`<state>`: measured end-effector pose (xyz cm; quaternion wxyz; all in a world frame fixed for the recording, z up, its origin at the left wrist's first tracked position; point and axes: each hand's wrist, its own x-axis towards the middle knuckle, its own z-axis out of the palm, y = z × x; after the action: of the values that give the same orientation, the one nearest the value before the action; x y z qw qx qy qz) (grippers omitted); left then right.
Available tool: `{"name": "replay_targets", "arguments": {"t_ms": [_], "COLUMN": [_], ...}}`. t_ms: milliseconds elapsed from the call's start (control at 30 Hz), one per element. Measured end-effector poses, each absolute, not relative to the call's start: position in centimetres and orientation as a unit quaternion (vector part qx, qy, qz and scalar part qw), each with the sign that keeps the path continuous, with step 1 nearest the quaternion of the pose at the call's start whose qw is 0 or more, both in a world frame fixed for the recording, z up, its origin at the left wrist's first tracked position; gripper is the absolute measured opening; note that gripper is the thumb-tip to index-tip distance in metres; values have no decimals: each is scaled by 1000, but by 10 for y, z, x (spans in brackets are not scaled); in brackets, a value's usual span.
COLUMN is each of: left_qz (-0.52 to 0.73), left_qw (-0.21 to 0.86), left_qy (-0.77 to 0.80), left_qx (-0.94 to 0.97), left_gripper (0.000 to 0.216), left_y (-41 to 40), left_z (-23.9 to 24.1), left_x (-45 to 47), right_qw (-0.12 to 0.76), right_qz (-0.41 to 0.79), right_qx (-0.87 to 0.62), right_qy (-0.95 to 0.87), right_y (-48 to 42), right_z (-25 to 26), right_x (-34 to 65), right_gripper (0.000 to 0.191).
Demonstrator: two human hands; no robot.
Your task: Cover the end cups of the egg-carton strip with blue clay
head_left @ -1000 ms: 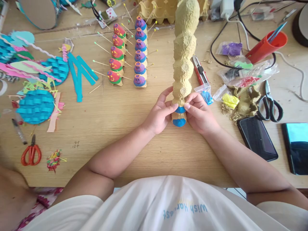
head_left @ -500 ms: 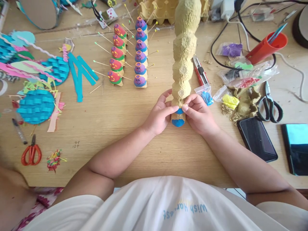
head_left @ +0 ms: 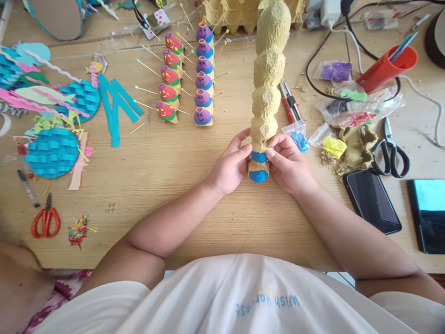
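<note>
Both hands hold a long strip of tan egg-carton cups [head_left: 267,93], which stretches away from me over the table. Blue clay [head_left: 258,176] covers the front of its nearest cup, and a blue clay band [head_left: 259,157] lies across the second. My left hand [head_left: 229,164] grips the strip's left side, thumb at the edge near the band. On the opposite side, my right hand [head_left: 291,164] has its thumb against the right end of the band and its fingers closed around the edge. The fingers under the strip are partly hidden.
Two rows of finished cup caterpillars [head_left: 169,76] with pins stand left of the strip. A red utility knife [head_left: 291,102], blue clay bag [head_left: 299,139], yellow clay [head_left: 333,146], black scissors [head_left: 390,153] and phone [head_left: 371,200] lie right. Red-handled scissors [head_left: 46,221] are far left.
My left thumb has drawn back from the blue band toward the strip's left edge, so more of the band shows. My right thumb has shifted slightly; the strip has barely moved.
</note>
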<state>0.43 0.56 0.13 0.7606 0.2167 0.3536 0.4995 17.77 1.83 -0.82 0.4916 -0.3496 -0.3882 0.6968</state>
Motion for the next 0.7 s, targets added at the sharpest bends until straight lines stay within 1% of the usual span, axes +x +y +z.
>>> {"name": "replay_targets", "arguments": {"t_ms": [100, 233, 300, 467, 533, 633, 700], "left_qz": [496, 501, 504, 513, 513, 519, 525], "left_qw": [761, 757, 756, 745, 741, 737, 733], "left_qy": [359, 365, 361, 360, 365, 368, 372], "left_qx": [215, 206, 208, 228, 232, 229, 220], "left_gripper": [84, 87, 86, 72, 78, 95, 100], "left_y": [6, 6, 6, 6, 6, 5, 5], "left_z": [2, 3, 2, 0, 0, 1, 0], "left_x": [5, 6, 6, 7, 8, 7, 7], "right_qw": [492, 496, 496, 489, 490, 490, 484], "right_qz": [700, 701, 706, 717, 719, 726, 730], "right_qx": [-346, -338, -332, -334, -342, -345, -341], "right_qy": [-386, -385, -381, -369, -355, -336, -342], "right_y": [19, 19, 19, 20, 22, 23, 23], "right_z": [-8, -8, -8, -8, -8, -7, -6], "right_x": [178, 178, 178, 180, 181, 182, 182], "right_gripper": [54, 50, 49, 54, 55, 55, 53]}}
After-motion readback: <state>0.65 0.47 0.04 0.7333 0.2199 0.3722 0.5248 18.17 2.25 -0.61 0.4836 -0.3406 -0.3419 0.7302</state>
